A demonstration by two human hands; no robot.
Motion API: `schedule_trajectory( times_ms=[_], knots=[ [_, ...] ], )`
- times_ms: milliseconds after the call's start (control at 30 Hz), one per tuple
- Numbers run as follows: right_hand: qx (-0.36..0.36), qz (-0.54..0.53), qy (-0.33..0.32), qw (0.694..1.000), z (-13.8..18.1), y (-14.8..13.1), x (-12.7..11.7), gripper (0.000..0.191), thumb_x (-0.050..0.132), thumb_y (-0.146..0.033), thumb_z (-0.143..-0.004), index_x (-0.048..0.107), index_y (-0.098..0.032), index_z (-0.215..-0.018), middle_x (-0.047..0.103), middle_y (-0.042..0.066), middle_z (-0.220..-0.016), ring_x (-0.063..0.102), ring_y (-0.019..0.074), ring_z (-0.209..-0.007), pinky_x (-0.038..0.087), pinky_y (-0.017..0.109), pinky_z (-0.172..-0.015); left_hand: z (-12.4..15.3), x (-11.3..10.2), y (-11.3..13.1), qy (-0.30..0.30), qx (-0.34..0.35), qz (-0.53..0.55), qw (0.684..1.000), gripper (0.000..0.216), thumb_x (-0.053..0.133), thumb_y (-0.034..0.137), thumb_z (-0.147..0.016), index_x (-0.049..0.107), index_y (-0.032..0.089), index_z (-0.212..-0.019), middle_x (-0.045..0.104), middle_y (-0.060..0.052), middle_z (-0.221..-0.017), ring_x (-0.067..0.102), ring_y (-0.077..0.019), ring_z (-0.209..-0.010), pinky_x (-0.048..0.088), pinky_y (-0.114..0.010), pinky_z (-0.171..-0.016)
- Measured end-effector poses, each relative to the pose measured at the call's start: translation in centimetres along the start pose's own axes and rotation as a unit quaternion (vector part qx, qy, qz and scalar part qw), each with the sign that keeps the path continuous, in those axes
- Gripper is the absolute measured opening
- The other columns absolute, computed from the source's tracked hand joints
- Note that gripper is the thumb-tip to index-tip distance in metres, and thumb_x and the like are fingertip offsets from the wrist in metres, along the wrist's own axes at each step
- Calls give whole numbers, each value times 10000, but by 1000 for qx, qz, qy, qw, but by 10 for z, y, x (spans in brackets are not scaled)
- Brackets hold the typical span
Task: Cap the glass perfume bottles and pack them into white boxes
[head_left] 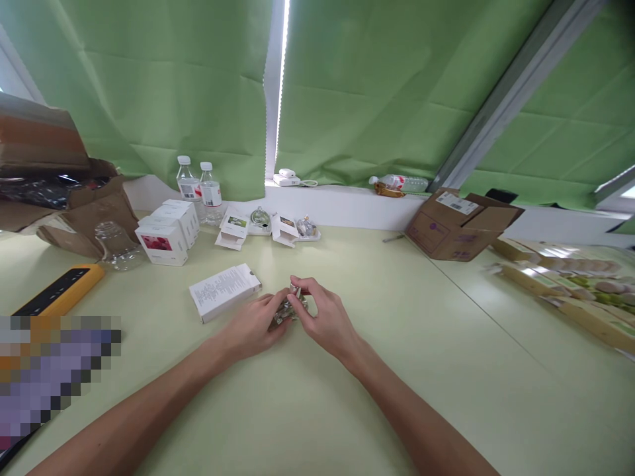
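Note:
Just above the light green table, my left hand [256, 324] is closed around the body of a small shiny glass-like object [284, 313] with greenish and silver glints. My right hand [322, 317] pinches its silvery upper part [294, 289] between thumb and fingers. Both hands meet at this object, and the fingers hide much of it, so its exact kind cannot be told. Left of my hands lies a flat white box [225, 292] with small printed text on its upper face.
White boxes [161, 244], a clear plastic container [116, 248] and water bottles [211, 198] stand back left. Opened small boxes [233, 228] lie behind my hands. A yellow-black power strip [59, 291] is left; a cardboard box [454, 225] and long trays [585, 311] are right.

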State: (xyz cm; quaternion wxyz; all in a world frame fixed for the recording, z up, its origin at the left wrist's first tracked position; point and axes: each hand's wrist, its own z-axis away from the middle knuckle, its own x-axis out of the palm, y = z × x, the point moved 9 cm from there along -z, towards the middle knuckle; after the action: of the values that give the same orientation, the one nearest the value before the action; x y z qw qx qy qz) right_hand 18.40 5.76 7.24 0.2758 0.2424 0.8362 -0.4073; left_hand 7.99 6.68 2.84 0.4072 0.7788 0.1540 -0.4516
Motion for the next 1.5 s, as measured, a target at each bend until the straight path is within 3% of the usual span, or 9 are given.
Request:
schedule_trajectory(
  times_ms=[1100,1233,1500],
  knots=[
    [-11,3,4,1000,1,-3,-1,218,477,-268,-929,515,-255,-1142,641,36,-1215,678,180,-906,548,349,-824,1,-2,3,3,2,4,1000,390,453,288,-909,382,232,-1288,643,-62,-988,613,-230,-878,464,-311,-683],
    [-14,-12,28,999,0,-2,-2,173,501,-265,-917,548,-249,-1083,658,40,-1185,682,180,-882,553,348,-817,1,-1,1,1,-2,5,1000,387,456,283,-905,389,239,-1284,640,-58,-978,614,-226,-861,463,-306,-666],
    [-24,-53,79,995,3,-3,-2,121,548,-206,-887,574,-243,-999,702,40,-1033,659,194,-1019,549,342,-871,1,-4,3,2,-2,20,1000,361,445,269,-902,411,236,-1260,647,-60,-960,612,-224,-857,466,-307,-674]
  ],
)
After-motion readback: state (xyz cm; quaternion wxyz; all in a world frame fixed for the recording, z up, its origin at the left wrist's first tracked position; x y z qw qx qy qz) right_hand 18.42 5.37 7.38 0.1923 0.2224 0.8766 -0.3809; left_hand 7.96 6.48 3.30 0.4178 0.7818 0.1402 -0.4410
